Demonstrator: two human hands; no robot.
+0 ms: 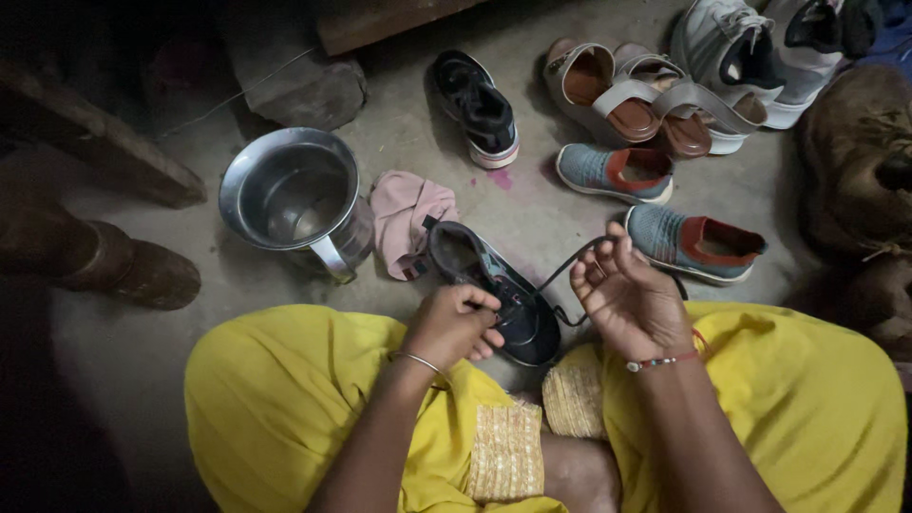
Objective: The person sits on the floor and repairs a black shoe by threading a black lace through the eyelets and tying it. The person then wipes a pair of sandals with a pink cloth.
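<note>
- My left hand (454,323) is curled over the middle of the dark shoe (494,293), fingertips pinched at its lacing, pressing it down between my knees
- My right hand (627,296) is raised, palm towards me, fingers half open and bent; the black lace (566,263) runs up from the shoe and loops over those fingers, drawn taut
- The shoe is a dark sneaker, near black with a slight sheen; its opening points away from me, its toe towards my lap; a second loop of lace hangs slack beside it
- Just behind its heel a pink cloth (407,217) lies crumpled on the concrete floor (532,214); beside that stands a steel jug (294,198)
- Farther out: a matching black sneaker (478,107); two grey-blue slip-ons with red linings (655,204); brown-soled sandals (638,97); a white trainer (746,52)
</note>
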